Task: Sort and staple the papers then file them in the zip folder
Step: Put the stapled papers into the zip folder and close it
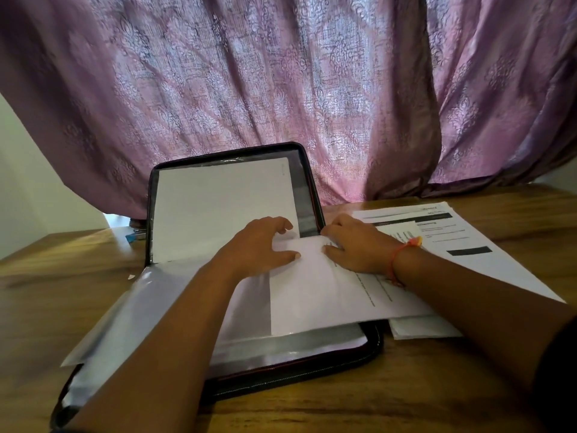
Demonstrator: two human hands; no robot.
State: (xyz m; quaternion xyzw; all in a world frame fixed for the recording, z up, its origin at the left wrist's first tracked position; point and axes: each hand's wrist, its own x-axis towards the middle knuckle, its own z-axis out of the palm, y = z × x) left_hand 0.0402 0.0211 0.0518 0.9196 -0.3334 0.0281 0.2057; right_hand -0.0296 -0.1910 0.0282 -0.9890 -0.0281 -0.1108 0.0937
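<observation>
Head view: zip folder point(307, 182) lies open on wooden table point(421, 385), lid upright against purple curtain point(281, 73). Left hand point(262, 245) and right hand point(356, 245), fingers bent, pinch far edge of paper bundle point(315, 292) on folder's lower half. More printed sheets point(452, 242) lie just right. Orange wristband point(402, 254) on right wrist.

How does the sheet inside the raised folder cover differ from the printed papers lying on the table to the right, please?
The sheet in the cover stands nearly upright behind a clear pocket; the printed papers on the table lie flat and loose. The sheet in the cover shows a blank face, while the printed papers carry text lines and dark bars. Neither hand touches the sheet in the cover; the right forearm crosses above the printed papers. Both are white.
</observation>
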